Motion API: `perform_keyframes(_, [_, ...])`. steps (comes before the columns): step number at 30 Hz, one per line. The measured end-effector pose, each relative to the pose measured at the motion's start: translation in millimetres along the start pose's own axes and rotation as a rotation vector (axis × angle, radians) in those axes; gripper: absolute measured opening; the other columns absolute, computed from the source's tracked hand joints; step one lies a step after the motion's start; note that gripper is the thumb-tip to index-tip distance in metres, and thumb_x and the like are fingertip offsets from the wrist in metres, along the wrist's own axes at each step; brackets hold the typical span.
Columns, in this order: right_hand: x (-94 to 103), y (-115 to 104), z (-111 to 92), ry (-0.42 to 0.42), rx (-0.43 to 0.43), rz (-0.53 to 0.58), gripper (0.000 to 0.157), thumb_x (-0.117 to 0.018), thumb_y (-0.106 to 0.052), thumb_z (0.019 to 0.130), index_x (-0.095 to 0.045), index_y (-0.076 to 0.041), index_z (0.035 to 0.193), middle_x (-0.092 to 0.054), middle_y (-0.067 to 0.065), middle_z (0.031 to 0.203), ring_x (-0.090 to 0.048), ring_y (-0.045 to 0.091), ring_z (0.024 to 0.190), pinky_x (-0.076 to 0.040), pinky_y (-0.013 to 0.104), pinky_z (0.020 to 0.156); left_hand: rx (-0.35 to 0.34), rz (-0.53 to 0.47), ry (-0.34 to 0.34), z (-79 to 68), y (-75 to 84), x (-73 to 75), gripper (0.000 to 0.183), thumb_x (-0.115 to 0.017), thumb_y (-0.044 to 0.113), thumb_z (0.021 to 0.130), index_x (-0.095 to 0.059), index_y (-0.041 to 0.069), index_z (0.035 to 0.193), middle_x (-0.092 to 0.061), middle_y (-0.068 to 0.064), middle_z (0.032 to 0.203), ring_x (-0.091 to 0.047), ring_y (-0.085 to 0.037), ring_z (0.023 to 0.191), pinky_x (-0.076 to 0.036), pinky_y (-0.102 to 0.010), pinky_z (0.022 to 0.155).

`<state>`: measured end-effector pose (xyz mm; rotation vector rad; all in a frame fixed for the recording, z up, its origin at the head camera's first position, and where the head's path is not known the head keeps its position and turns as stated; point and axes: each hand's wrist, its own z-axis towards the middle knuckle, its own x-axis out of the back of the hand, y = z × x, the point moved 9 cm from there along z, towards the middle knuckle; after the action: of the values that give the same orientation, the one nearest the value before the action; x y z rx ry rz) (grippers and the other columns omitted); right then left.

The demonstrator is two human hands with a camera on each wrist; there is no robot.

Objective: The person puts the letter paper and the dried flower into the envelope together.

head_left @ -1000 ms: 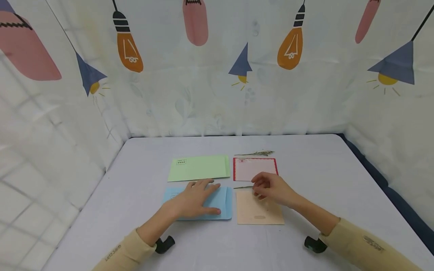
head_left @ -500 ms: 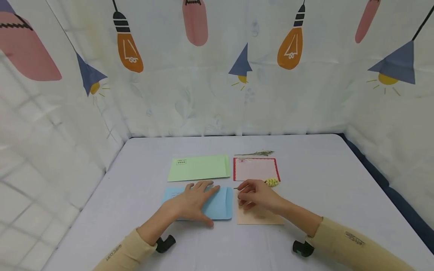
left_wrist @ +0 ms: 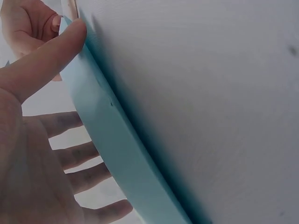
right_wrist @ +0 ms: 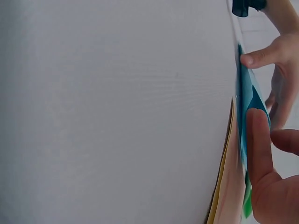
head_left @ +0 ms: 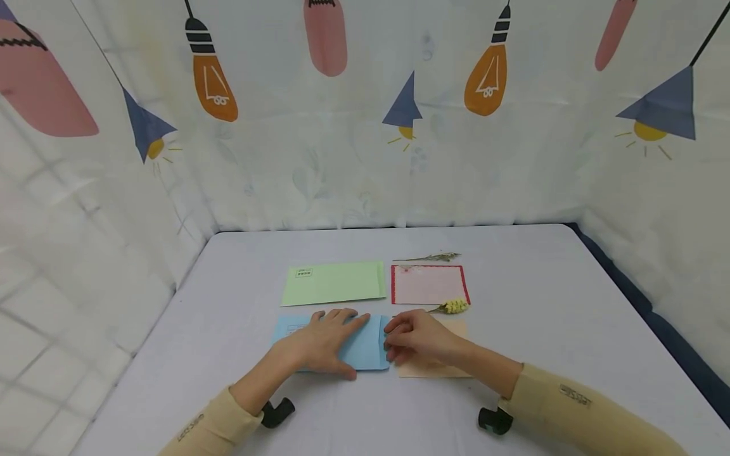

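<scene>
A light blue envelope (head_left: 365,348) lies near the middle of the table. My left hand (head_left: 327,342) rests on it with fingers spread and the thumb at its near edge. At the envelope's right end my right hand (head_left: 419,335) has its fingers curled at the flap, pinching it with thumb and finger. In the right wrist view, the blue envelope (right_wrist: 245,81) gapes slightly by the right thumb. A tan paper piece (head_left: 456,367), maybe an envelope, lies partly hidden under the right hand. Just beyond that hand is a yellow flower sprig (head_left: 453,307).
Behind the blue envelope lies a green envelope (head_left: 336,285). To its right is a pink card with a red border (head_left: 428,285), and beyond that a thin dried sprig (head_left: 430,258). A white cloth covers the table (head_left: 559,304); a patterned curtain (head_left: 342,164) stands behind.
My right hand has moved left from over the tan paper to the blue envelope's flap end, uncovering the yellow flower sprig. My left thumb has shifted toward the envelope's near edge.
</scene>
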<state>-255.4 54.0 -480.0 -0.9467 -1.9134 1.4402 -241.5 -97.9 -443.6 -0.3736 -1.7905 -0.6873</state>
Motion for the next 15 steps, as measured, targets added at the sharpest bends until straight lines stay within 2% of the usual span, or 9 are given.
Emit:
perform_keyframes(6, [-6.8,3.4,3.8,-0.021,-0.028,0.035,0.026,-0.065,-0.004,0.1,-0.06,0.012,0.12,-0.074,0.019,0.095,-0.075,0.027,0.078,-0.061,0.037,0.072,0.005,-0.02,0.0,-0.2,0.9,0.6,0.098,-0.085,0.052,0.081,-0.038,0.017,0.16,-0.04,-0.011,0.154,-0.037,-0.031,0.142,-0.029,-0.065,0.109])
perform_keyframes(15, [-11.0,4.6,7.1,-0.021,-0.028,0.01,0.027,-0.061,0.002,0.099,-0.053,0.011,0.123,-0.072,0.016,0.089,-0.072,0.023,0.074,-0.061,0.035,0.073,-0.018,-0.052,0.009,0.8,6.6,0.2,0.096,-0.085,0.048,0.082,-0.038,0.015,0.159,-0.039,-0.014,0.154,-0.037,-0.033,0.141,-0.03,-0.066,0.107])
